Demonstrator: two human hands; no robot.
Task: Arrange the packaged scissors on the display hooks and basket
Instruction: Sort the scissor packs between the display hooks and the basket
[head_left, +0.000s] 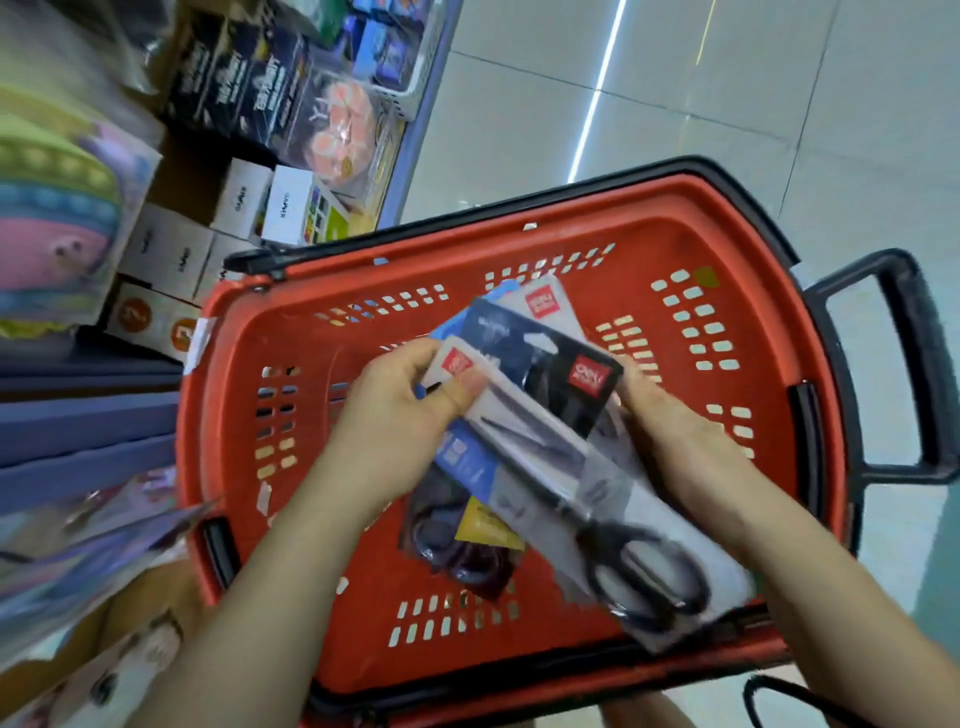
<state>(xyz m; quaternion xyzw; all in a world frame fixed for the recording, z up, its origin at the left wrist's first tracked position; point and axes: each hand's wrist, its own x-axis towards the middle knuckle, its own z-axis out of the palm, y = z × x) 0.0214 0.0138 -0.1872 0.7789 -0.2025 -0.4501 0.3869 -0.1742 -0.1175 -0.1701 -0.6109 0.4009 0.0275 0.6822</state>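
A red plastic basket (519, 249) with black rim and handle stands on the floor below me. Over its middle I hold a fanned stack of packaged scissors. The top pack (597, 499) is grey-white with large black-handled scissors and a red logo. Under it lie a dark pack (550, 358) and a blue-carded pack (467, 462). My left hand (400, 421) pinches the stack's left edge, thumb on the top pack. My right hand (675, 441) grips the stack from the right, fingers underneath. Another grey pack (545, 304) shows behind the stack.
Shelves on the left hold white boxes (270, 202), dark boxed goods (249, 88) and colourful soft items (52, 223). Hanging packs (88, 551) jut out at lower left. A black pull handle (909, 364) sticks out to the basket's right. Pale tiled floor (779, 104) lies beyond.
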